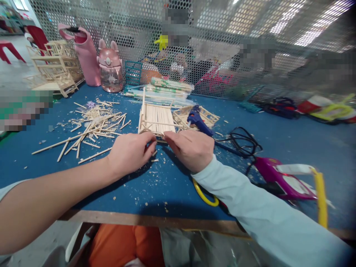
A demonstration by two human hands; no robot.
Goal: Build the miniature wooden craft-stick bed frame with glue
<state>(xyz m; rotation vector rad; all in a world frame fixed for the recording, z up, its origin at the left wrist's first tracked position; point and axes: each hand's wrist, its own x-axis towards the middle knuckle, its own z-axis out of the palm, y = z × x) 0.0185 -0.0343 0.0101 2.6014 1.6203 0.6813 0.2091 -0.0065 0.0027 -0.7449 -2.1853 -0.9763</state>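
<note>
A small frame of thin wooden sticks (158, 113), with a flat slatted panel and an upright post, stands on the blue table. At its front left corner, my left hand (132, 150) has thumb and fingers pinched together at the near edge. My right hand (191, 146) pinches at the same edge, slightly to the right. Whatever sits between the fingertips is mostly hidden, perhaps part of the frame's front edge. Behind my right hand lies a blue glue gun (198, 121), next to another flat stick piece (213, 118).
Loose sticks (89, 129) lie left, bagged sticks (169, 89) behind. Two pink bottles (88, 59) and stacked stick models (55, 65) stand back left. A black cable (243, 141), a purple tool (286, 180) and a yellow handle (205, 194) are right. A perforated metal screen (133, 22) rises behind.
</note>
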